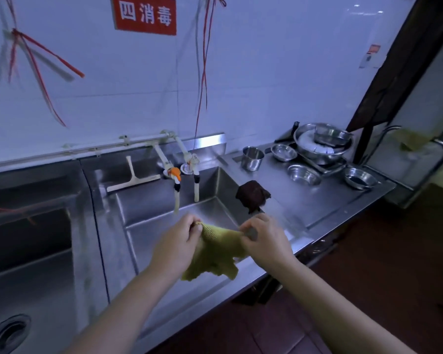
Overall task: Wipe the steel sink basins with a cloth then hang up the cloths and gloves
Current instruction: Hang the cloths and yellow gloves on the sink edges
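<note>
A yellow-green cloth [216, 254] hangs stretched between both hands above the right steel sink basin [164, 210]. My left hand [178, 241] pinches its upper left corner. My right hand [264, 238] pinches the upper right edge. The cloth's lower part droops over the basin's front rim. A dark brown cloth [252, 195] lies bunched on the basin's right rim, apart from both hands. A second, larger steel basin [31, 264] with a round drain lies to the left.
Two taps [187, 175] with white hoses hang over the right basin; a squeegee [132, 178] leans behind it. A steel cup [252, 157], steel bowls [303, 175] and a large bowl [322, 144] stand on the right counter. Red strings [202, 72] hang on the tiled wall.
</note>
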`<state>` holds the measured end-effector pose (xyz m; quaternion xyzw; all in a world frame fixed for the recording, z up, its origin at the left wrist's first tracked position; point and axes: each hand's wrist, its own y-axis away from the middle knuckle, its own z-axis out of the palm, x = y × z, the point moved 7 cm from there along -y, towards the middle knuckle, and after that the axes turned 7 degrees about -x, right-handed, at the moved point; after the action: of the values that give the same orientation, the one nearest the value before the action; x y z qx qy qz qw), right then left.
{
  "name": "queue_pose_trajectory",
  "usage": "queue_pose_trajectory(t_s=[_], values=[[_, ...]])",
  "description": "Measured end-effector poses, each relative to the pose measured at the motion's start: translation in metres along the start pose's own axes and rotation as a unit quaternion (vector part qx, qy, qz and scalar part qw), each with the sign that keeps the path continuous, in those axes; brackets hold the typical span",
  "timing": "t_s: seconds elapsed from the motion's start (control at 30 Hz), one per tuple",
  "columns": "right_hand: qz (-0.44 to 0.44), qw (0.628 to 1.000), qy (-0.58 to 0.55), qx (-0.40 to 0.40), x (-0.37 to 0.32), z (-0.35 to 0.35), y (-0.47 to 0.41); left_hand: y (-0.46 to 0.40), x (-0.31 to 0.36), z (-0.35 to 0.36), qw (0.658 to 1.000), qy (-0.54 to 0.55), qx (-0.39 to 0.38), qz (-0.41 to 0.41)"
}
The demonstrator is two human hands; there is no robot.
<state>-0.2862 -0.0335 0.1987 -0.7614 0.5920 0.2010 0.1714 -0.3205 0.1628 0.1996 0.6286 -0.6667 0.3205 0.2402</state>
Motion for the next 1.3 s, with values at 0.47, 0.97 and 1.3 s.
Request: queue_pose_trajectory(t_s=[0.47,0.97,1.3], values=[[-0.002,0.988,-0.149,-0.043,0.082,-0.019,-0.133,-0.138,-0.019,0.118,0.957,0.102,-0.257,-0.084],[0.123,0.988,-0.094,-0.029,0.188,0.009,-0.301,-0.288,-0.086,0.2,0.753,0.572,-0.048,-0.321],[0.135,0.976,-0.123,-0.117,0.254,0.062,-0.442,-0.388,-0.12,0.252,0.836,0.436,-0.023,-0.331]])
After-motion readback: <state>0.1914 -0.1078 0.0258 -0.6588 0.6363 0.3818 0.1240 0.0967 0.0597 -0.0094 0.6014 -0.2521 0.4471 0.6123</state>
